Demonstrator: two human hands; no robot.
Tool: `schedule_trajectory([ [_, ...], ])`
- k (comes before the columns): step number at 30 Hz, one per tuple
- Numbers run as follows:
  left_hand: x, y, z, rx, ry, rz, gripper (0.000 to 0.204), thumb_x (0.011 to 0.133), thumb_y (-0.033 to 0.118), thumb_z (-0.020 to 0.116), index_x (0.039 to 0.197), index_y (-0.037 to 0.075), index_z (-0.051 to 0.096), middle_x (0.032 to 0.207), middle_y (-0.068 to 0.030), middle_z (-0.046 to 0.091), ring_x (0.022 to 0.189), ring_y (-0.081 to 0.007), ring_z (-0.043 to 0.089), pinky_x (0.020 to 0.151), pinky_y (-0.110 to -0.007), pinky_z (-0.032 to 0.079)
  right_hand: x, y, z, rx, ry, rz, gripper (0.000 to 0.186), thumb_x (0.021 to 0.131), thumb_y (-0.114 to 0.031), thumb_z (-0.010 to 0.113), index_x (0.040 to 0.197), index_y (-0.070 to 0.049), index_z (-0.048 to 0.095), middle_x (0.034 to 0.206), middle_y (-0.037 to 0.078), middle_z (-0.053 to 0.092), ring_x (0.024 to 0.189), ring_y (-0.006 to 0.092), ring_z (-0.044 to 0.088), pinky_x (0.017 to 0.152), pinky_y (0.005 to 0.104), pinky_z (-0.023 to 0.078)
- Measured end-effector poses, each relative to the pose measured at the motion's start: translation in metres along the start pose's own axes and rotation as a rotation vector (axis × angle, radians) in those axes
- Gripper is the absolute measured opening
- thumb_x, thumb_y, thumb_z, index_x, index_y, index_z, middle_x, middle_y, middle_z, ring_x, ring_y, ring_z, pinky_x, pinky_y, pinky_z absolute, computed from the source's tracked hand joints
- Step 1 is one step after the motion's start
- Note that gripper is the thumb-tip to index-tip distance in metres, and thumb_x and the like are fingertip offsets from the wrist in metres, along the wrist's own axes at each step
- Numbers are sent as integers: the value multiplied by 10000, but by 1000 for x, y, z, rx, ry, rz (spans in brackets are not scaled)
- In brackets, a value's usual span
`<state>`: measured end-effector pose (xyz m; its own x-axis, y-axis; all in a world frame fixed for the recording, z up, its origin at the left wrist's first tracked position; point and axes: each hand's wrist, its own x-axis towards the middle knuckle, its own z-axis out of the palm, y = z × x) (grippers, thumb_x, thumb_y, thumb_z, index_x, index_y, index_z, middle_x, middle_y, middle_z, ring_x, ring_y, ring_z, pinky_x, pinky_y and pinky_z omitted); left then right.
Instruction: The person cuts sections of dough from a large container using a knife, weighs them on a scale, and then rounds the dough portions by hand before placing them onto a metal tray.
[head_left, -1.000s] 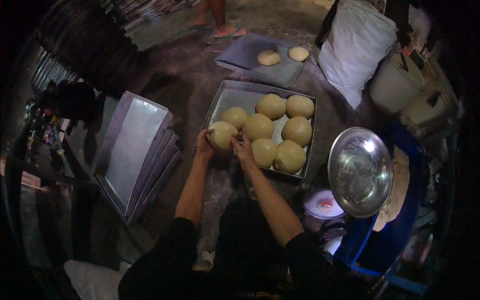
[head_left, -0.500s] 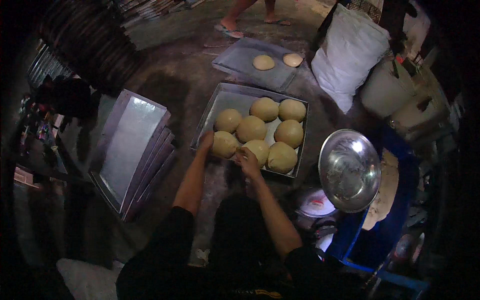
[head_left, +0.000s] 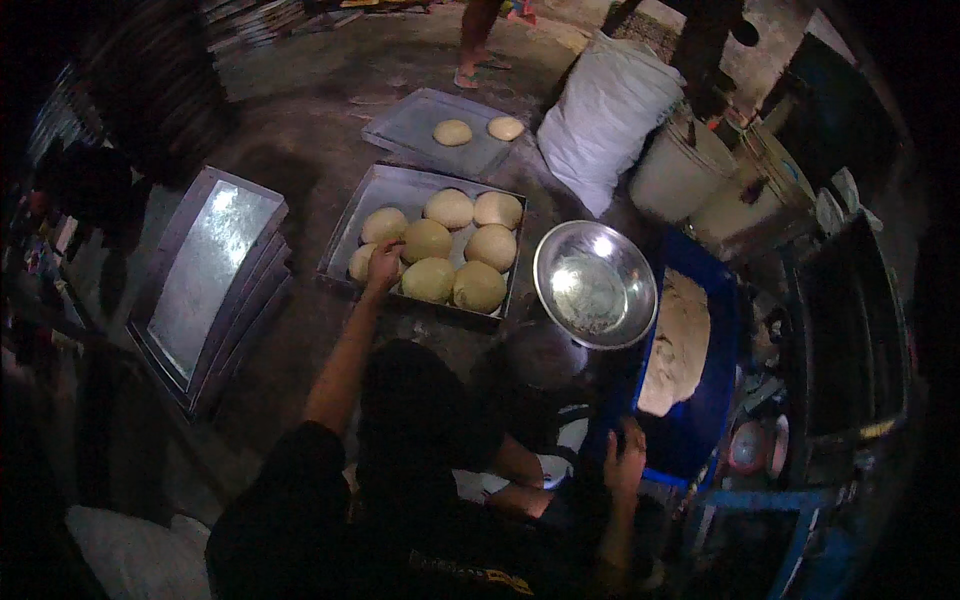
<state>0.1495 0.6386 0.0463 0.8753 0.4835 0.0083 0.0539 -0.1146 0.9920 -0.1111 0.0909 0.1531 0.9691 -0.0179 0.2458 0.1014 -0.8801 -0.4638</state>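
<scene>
In a square metal tray (head_left: 345,222) sit several round, pale yellow dough balls (head_left: 427,242). My left hand (head_left: 383,266) is at the tray's near left, partly over one dough ball (head_left: 361,263) and touching the dough there. Its fingers are bent and blurred, so their grip does not show. Out to the right, my right hand (head_left: 625,458) is at the near left rim of a blue tub (head_left: 722,345), its fingers apart and nothing in them. A large slab of pale dough (head_left: 676,345) lies in that tub.
A shiny metal basin (head_left: 597,284) stands between tray and tub. Beyond the tray lies another tray (head_left: 400,132) with two flattened dough pieces (head_left: 453,132). Stacked trays (head_left: 205,270) lean at left. A white sack (head_left: 612,115) and pale buckets (head_left: 682,165) stand far right; a person's legs (head_left: 478,45) are beyond.
My right hand has left the dough balls and moved right to the blue tub. My left hand has shifted onto the near-left dough. The view has swung right.
</scene>
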Motion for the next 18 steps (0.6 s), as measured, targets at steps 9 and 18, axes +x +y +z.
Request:
schedule_trajectory([
  [9, -139, 154, 91, -117, -628, 30, 393, 937, 316, 640, 1190, 15, 628, 1095, -81, 669, 979, -167, 613, 861, -311, 484, -22, 18, -41, -95, -209, 243, 456, 989, -399, 533, 1004, 42, 647, 971, 267, 650, 967, 458, 609, 840, 525, 467],
  [18, -175, 97, 147, -420, -508, -323, 517, 916, 436, 672, 1292, 109, 535, 1065, -54, 645, 751, -150, 591, 571, -299, 495, 12, 38, -55, -192, -603, 132, 518, 1033, -405, 418, 1131, 61, 624, 1001, 306, 653, 1004, 476, 609, 874, 505, 482],
])
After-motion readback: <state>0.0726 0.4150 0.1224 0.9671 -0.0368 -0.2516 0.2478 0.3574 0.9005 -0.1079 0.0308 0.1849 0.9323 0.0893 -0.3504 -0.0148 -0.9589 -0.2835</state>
